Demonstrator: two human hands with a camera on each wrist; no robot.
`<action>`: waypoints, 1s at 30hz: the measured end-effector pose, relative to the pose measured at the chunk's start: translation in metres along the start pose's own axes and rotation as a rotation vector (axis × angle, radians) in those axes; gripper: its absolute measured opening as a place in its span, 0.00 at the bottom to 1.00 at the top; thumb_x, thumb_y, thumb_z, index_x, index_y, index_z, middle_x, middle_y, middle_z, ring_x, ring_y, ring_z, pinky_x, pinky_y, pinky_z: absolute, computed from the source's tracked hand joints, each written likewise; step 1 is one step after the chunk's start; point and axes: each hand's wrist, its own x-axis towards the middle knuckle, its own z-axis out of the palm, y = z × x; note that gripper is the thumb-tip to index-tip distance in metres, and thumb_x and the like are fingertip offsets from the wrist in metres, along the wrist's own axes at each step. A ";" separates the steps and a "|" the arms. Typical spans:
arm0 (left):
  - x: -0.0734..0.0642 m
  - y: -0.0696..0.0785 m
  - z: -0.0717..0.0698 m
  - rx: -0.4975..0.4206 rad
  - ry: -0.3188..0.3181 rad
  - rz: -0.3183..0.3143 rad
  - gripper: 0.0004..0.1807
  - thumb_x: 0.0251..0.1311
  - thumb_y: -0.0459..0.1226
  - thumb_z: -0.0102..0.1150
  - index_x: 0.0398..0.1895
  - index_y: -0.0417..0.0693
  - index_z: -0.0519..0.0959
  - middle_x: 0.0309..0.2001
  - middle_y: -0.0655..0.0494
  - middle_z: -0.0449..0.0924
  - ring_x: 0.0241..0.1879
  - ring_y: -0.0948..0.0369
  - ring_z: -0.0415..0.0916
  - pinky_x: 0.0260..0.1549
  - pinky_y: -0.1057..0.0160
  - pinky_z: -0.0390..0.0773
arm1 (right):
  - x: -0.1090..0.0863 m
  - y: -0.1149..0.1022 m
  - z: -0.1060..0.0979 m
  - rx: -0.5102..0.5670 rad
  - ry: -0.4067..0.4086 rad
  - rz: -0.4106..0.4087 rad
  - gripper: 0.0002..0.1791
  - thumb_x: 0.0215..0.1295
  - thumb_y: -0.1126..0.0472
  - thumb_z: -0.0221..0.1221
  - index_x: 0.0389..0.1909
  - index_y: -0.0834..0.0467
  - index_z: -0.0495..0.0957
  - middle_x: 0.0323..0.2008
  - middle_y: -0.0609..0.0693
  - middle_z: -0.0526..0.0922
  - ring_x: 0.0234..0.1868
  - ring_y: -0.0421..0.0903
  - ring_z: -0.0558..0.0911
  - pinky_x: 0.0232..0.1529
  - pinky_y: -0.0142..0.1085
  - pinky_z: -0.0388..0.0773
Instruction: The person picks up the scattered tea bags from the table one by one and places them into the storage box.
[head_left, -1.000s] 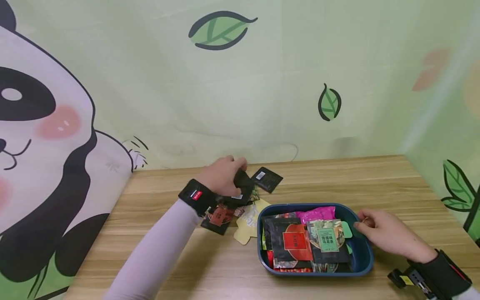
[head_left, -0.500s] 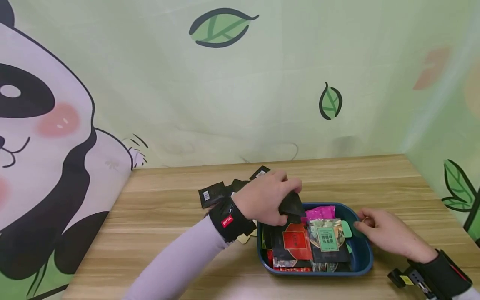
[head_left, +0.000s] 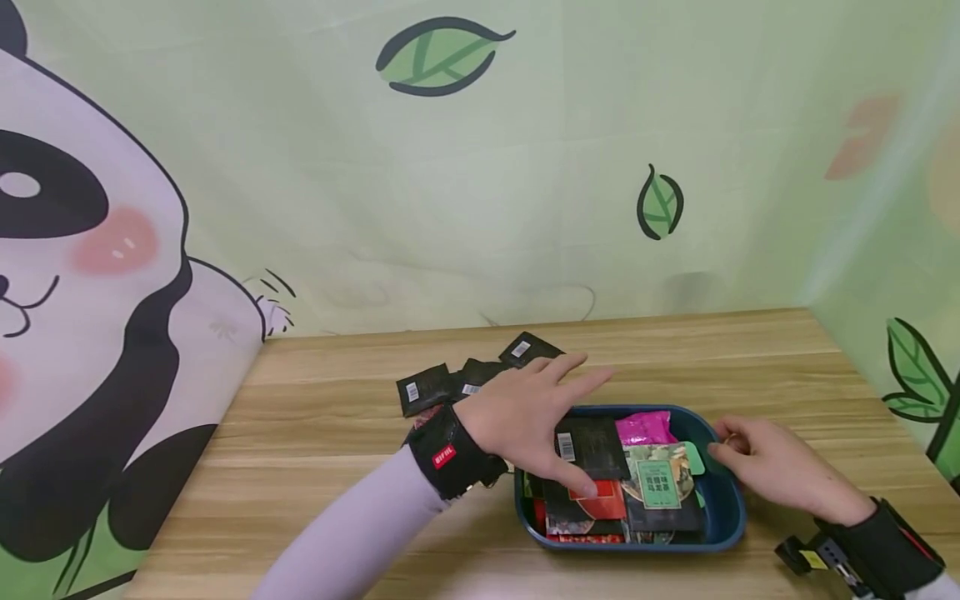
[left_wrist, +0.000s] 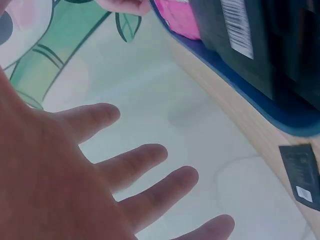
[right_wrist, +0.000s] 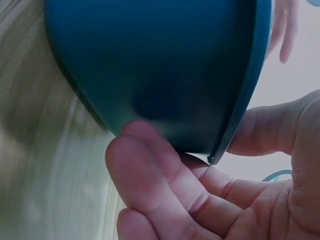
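Observation:
A blue plastic bin stands on the table, filled with flat tea packets. Over its left end hovers my left hand, fingers spread and nothing in its grasp. Just beyond the thumb, a black tea packet with a barcode label lies face down on a red-labelled packet. Beside it are a green-labelled packet and a pink packet. My right hand pinches the bin's right rim; in the right wrist view the thumb is over the edge and the fingers curl against the outer wall.
Left of and behind the bin, black packets lie in a loose group, partly hidden by my left hand and wristband. Another black packet rests near the table's back edge. A printed cloth wall rises behind the wooden table.
My left hand carried a black packet from the pile rightward to the bin and let it go there, then spread its fingers and drew back slightly left. The right hand kept still.

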 end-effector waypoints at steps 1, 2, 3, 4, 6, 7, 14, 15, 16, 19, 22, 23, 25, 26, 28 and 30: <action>-0.002 -0.003 0.001 -0.005 0.000 -0.007 0.69 0.32 0.84 0.46 0.82 0.70 0.43 0.80 0.52 0.46 0.72 0.47 0.58 0.58 0.46 0.71 | 0.000 0.000 0.000 0.001 -0.001 0.001 0.15 0.70 0.55 0.55 0.46 0.63 0.77 0.25 0.46 0.78 0.22 0.42 0.74 0.24 0.35 0.71; -0.004 -0.006 0.003 -0.011 0.000 -0.017 0.69 0.32 0.84 0.47 0.82 0.71 0.42 0.80 0.53 0.46 0.72 0.47 0.57 0.57 0.46 0.71 | 0.000 0.000 0.000 0.000 -0.002 0.003 0.15 0.70 0.54 0.54 0.45 0.63 0.77 0.24 0.46 0.77 0.22 0.42 0.74 0.24 0.35 0.71; -0.006 -0.010 0.005 -0.017 0.001 -0.030 0.69 0.32 0.84 0.47 0.82 0.71 0.42 0.80 0.53 0.45 0.73 0.47 0.56 0.57 0.46 0.72 | 0.000 0.000 0.000 -0.002 -0.003 0.003 0.14 0.70 0.54 0.54 0.45 0.62 0.77 0.24 0.46 0.77 0.22 0.42 0.74 0.24 0.35 0.71; -0.008 -0.013 0.007 -0.021 -0.002 -0.045 0.69 0.32 0.84 0.47 0.82 0.72 0.41 0.80 0.54 0.45 0.73 0.46 0.56 0.57 0.45 0.71 | 0.000 0.000 -0.001 -0.001 -0.005 0.004 0.14 0.70 0.54 0.54 0.44 0.62 0.77 0.24 0.46 0.77 0.22 0.42 0.74 0.24 0.35 0.71; -0.013 -0.023 0.012 -0.037 -0.002 -0.078 0.69 0.33 0.84 0.48 0.82 0.73 0.39 0.80 0.54 0.45 0.73 0.45 0.56 0.57 0.44 0.71 | -0.001 0.000 -0.001 -0.001 -0.007 0.005 0.14 0.70 0.54 0.54 0.44 0.62 0.77 0.24 0.47 0.77 0.22 0.42 0.74 0.24 0.35 0.70; -0.015 -0.028 0.014 -0.044 0.001 -0.099 0.69 0.33 0.83 0.49 0.82 0.73 0.39 0.80 0.54 0.45 0.73 0.44 0.57 0.56 0.44 0.72 | -0.001 0.000 -0.001 0.001 -0.007 0.005 0.15 0.70 0.54 0.54 0.45 0.63 0.77 0.24 0.47 0.78 0.22 0.42 0.74 0.24 0.35 0.71; -0.032 -0.066 0.029 -0.090 -0.015 -0.324 0.67 0.37 0.79 0.56 0.82 0.75 0.38 0.80 0.53 0.46 0.72 0.43 0.57 0.55 0.40 0.70 | -0.001 0.001 0.000 -0.004 0.001 -0.001 0.16 0.70 0.54 0.55 0.46 0.64 0.77 0.26 0.47 0.78 0.22 0.42 0.74 0.24 0.35 0.71; -0.035 -0.072 0.031 -0.092 -0.011 -0.352 0.67 0.36 0.79 0.56 0.82 0.74 0.39 0.80 0.52 0.46 0.72 0.42 0.56 0.56 0.39 0.70 | -0.001 0.002 0.000 -0.003 0.001 -0.001 0.16 0.70 0.54 0.55 0.46 0.64 0.77 0.26 0.47 0.78 0.22 0.41 0.74 0.24 0.35 0.71; -0.037 -0.077 0.033 -0.091 -0.005 -0.376 0.67 0.37 0.78 0.56 0.82 0.73 0.39 0.80 0.51 0.48 0.72 0.42 0.56 0.56 0.38 0.69 | -0.001 0.002 0.000 -0.003 0.002 -0.002 0.16 0.70 0.54 0.55 0.46 0.64 0.77 0.26 0.47 0.78 0.22 0.41 0.74 0.24 0.35 0.71; -0.043 -0.095 0.042 -0.084 0.016 -0.432 0.67 0.36 0.79 0.56 0.82 0.70 0.43 0.78 0.49 0.51 0.72 0.42 0.57 0.56 0.37 0.69 | -0.001 0.002 0.000 -0.002 -0.002 0.002 0.16 0.70 0.54 0.55 0.46 0.64 0.77 0.26 0.47 0.78 0.22 0.42 0.74 0.24 0.34 0.71; -0.048 -0.110 0.049 -0.100 0.036 -0.469 0.67 0.37 0.77 0.58 0.82 0.66 0.46 0.77 0.47 0.54 0.71 0.41 0.58 0.57 0.38 0.68 | -0.001 0.002 0.000 -0.005 -0.004 0.006 0.16 0.70 0.54 0.55 0.46 0.63 0.77 0.26 0.47 0.78 0.23 0.42 0.74 0.24 0.35 0.71; -0.050 -0.114 0.051 -0.107 0.045 -0.479 0.67 0.37 0.76 0.59 0.82 0.65 0.47 0.77 0.45 0.54 0.71 0.40 0.58 0.58 0.37 0.67 | -0.001 0.001 0.000 -0.007 -0.005 0.007 0.16 0.70 0.54 0.55 0.46 0.63 0.77 0.26 0.46 0.78 0.23 0.42 0.74 0.24 0.35 0.71; -0.054 -0.122 0.054 -0.121 0.051 -0.506 0.66 0.38 0.73 0.62 0.82 0.63 0.48 0.77 0.44 0.55 0.70 0.39 0.58 0.58 0.36 0.66 | 0.000 0.001 0.000 -0.014 -0.001 0.004 0.15 0.70 0.54 0.55 0.45 0.63 0.77 0.25 0.46 0.77 0.22 0.42 0.74 0.24 0.34 0.70; -0.055 -0.126 0.056 -0.127 0.050 -0.521 0.66 0.38 0.72 0.63 0.82 0.62 0.49 0.77 0.44 0.54 0.71 0.38 0.58 0.58 0.36 0.66 | 0.000 0.001 0.000 -0.017 0.001 0.003 0.15 0.70 0.54 0.55 0.45 0.63 0.78 0.25 0.46 0.77 0.22 0.42 0.73 0.24 0.34 0.70; -0.059 -0.133 0.059 -0.137 0.047 -0.549 0.66 0.38 0.71 0.64 0.82 0.62 0.48 0.77 0.43 0.54 0.71 0.38 0.57 0.59 0.36 0.66 | 0.000 0.001 0.000 -0.021 0.005 -0.003 0.15 0.70 0.53 0.55 0.44 0.62 0.78 0.24 0.46 0.76 0.22 0.41 0.73 0.23 0.34 0.69; -0.061 -0.140 0.062 -0.150 0.042 -0.575 0.66 0.38 0.69 0.66 0.82 0.62 0.48 0.76 0.44 0.55 0.72 0.39 0.56 0.59 0.36 0.65 | 0.000 0.001 0.000 -0.022 0.008 -0.008 0.14 0.70 0.53 0.55 0.43 0.61 0.77 0.23 0.45 0.75 0.21 0.41 0.72 0.23 0.34 0.68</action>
